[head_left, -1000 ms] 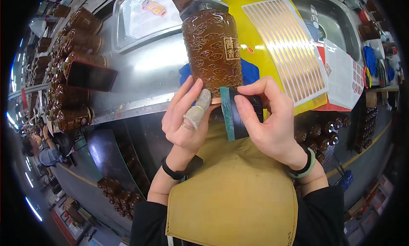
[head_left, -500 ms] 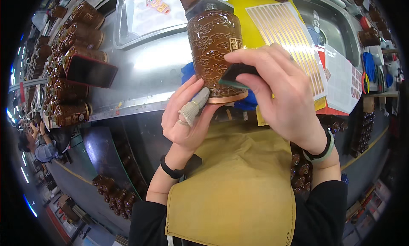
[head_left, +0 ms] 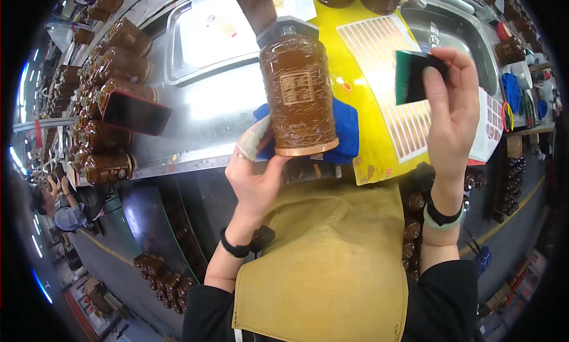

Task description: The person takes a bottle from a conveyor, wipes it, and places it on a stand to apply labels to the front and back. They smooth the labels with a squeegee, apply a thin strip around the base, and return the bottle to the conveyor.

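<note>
A brown glazed bottle (head_left: 299,114) with a raised pattern, a square gold panel and a copper-coloured band round its base lies with that base toward me. Its neck end meets a dark angular piece (head_left: 287,29). My left hand (head_left: 256,177) grips the bottle by the base, thumb beneath the band and a pale finger sleeve (head_left: 253,142) on one finger; the other fingers are hidden behind it. Up at the right, apart from the bottle, my right hand (head_left: 453,114) pinches a flat black scraper (head_left: 413,78) with a green edge. A blue cloth (head_left: 345,132) lies under the bottle.
A sheet of thin gold strips (head_left: 379,63) lies on a yellow mat (head_left: 367,164). Left are a metal tray (head_left: 172,63), a phone (head_left: 136,113) and rows of brown bottles (head_left: 109,135). A sink (head_left: 474,40) is at the far right. Another person (head_left: 65,212) works at far left.
The bottle has turned, bringing the square gold panel to face up. My right hand has lifted the scraper off the bottle and moved right. My left hand keeps hold of the base.
</note>
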A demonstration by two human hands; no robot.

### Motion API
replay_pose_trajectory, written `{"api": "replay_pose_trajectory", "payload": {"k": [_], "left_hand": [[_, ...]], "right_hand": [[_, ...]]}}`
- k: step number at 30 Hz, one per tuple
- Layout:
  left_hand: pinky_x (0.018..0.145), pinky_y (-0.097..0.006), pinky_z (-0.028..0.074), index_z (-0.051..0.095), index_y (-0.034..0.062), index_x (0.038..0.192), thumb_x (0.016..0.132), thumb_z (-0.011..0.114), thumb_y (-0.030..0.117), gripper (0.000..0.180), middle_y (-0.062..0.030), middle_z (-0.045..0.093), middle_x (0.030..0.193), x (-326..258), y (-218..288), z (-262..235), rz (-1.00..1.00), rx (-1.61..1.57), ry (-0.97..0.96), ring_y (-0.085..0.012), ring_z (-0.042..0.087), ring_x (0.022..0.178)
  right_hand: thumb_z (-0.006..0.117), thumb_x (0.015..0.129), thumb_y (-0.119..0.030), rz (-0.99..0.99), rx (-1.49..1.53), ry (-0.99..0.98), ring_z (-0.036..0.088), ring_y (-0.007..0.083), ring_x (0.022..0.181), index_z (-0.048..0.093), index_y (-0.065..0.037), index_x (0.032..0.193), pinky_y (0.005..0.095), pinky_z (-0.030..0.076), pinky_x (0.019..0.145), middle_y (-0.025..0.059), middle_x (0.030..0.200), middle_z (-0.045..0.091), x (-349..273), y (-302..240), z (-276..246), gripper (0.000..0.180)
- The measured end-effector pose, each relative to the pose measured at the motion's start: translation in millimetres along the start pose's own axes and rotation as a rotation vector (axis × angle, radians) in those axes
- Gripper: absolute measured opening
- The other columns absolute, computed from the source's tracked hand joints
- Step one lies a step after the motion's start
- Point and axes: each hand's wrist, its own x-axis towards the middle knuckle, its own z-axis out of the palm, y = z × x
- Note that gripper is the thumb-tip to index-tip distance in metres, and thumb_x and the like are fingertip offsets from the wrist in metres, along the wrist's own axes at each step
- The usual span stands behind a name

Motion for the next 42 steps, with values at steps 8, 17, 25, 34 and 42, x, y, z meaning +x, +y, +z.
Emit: {"api": "replay_pose_trajectory", "payload": {"k": [8, 17, 25, 34, 42], "left_hand": [[0.114, -0.044, 0.048, 0.042, -0.007, 0.156, 0.109, 0.05, 0.059, 0.081, -0.0195, 0.056, 0.151, 51, 23, -17, -0.33, -0.302, -0.254, -0.0284, 0.059, 0.135], [0.095, -0.032, 0.054, 0.062, -0.0078, 0.132, 0.104, 0.07, 0.042, 0.058, -0.0132, 0.071, 0.124, 93, 28, 11, -0.549, -0.197, -0.316, -0.0158, 0.068, 0.109], [0.106, -0.04, 0.055, 0.052, -0.005, 0.148, 0.103, 0.068, 0.037, 0.064, -0.0156, 0.068, 0.137, 79, 64, 4, -0.8, -0.785, -0.48, -0.024, 0.069, 0.121], [0.105, -0.038, 0.052, 0.052, -0.0091, 0.145, 0.067, 0.099, 0.042, 0.105, -0.0165, 0.066, 0.136, 50, 105, 12, -0.536, -0.573, -0.663, -0.0246, 0.065, 0.123], [0.114, -0.043, 0.048, 0.041, -0.0076, 0.154, 0.058, 0.105, 0.037, 0.123, -0.02, 0.062, 0.142, 57, 139, 98, 0.016, -0.233, -1.111, -0.0297, 0.062, 0.13]], "right_hand": [[0.047, 0.109, -0.006, 0.184, -0.051, 0.034, 0.048, 0.0059, 0.095, 0.061, 0.002, 0.134, 0.0211, 0.04, 0.087, 0.0002, 0.112, 0.059, -26, 11, -30, 0.03], [0.048, 0.108, -0.004, 0.194, 0.093, 0.001, 0.05, 0.0048, 0.092, 0.061, 0.002, 0.134, 0.021, 0.042, 0.085, 0.0002, 0.11, 0.06, -39, 11, -19, 0.03], [0.06, 0.106, -0.007, 0.119, 0.095, -0.162, 0.047, 0.0064, 0.09, 0.06, -0.003, 0.114, 0.0221, 0.04, 0.081, -0.0019, 0.103, 0.054, -13, 5, -17, 0.009], [0.078, 0.095, -0.022, -0.236, -0.003, -0.332, 0.067, 0.0258, 0.091, 0.069, -0.003, 0.101, 0.0354, 0.053, 0.085, 0.0116, 0.093, 0.07, 20, -23, -45, 0.022], [0.077, 0.095, -0.015, -0.24, -0.077, -0.13, 0.064, 0.0355, 0.104, 0.074, -0.002, 0.106, 0.0443, 0.051, 0.091, 0.0167, 0.108, 0.065, -89, -62, -157, 0.018]]}}
